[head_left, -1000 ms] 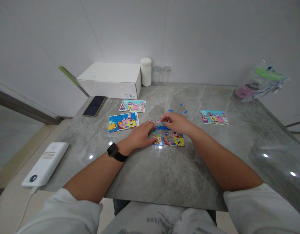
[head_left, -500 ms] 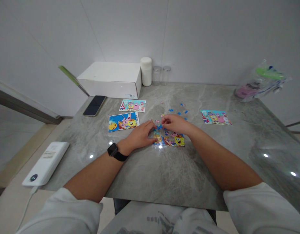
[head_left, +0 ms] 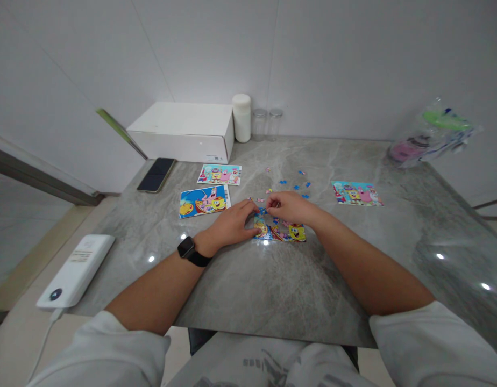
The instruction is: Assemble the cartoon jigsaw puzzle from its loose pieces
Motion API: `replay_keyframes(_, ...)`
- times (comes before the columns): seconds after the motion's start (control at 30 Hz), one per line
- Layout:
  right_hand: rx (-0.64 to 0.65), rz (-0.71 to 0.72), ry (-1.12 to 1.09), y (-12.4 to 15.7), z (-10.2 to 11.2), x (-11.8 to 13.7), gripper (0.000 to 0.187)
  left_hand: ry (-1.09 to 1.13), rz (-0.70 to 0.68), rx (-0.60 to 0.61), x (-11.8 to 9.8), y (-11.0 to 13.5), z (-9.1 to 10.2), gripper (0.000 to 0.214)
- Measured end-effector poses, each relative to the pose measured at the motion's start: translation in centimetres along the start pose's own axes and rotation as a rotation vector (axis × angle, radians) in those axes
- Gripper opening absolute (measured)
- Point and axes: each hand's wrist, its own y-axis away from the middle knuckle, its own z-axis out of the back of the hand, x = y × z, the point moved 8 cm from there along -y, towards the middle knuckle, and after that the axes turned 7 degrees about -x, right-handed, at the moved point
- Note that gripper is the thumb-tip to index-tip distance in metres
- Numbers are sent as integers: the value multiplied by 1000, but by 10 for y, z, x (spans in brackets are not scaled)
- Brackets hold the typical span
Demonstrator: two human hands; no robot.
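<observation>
A partly assembled jigsaw puzzle (head_left: 278,233) lies on the grey table, with yellow cartoon faces along its lower part and gaps higher up. My left hand (head_left: 234,221) rests at its left side, thumb and fingers apart, the tips touching the puzzle's edge. At the upper edge, my right hand (head_left: 288,205) is closed in a pinch on a blue puzzle piece (head_left: 263,211), partly hidden by the fingertips. Beyond the hands are scattered loose blue pieces (head_left: 296,187) and a few pink pieces (head_left: 260,200).
Left of the puzzle lie a blue picture card (head_left: 204,201) and a turquoise one (head_left: 219,174); another card (head_left: 357,193) lies right. Farther off are a phone (head_left: 156,174), white box (head_left: 179,131), white bottle (head_left: 242,118), glass jars (head_left: 275,124) and plastic bag (head_left: 430,134). A power bank (head_left: 77,271) sits front left.
My right hand has shifted slightly down toward the puzzle's upper edge, uncovering a loose blue piece behind it. My left hand stays where it was.
</observation>
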Motion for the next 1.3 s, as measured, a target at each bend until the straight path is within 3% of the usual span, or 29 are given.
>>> replay_keyframes(0.2, 21, 13, 14, 2, -3, 2, 9, 1, 11, 5, -1, -1, 0, 44)
replay_keyframes(0.5, 152, 60, -61, 6, -13, 12, 27, -15, 11, 17, 1, 0, -1, 46)
replay_keyframes(1.3, 115, 76, 124, 10, -18, 18, 12, -14, 13, 10, 1, 0, -2, 49)
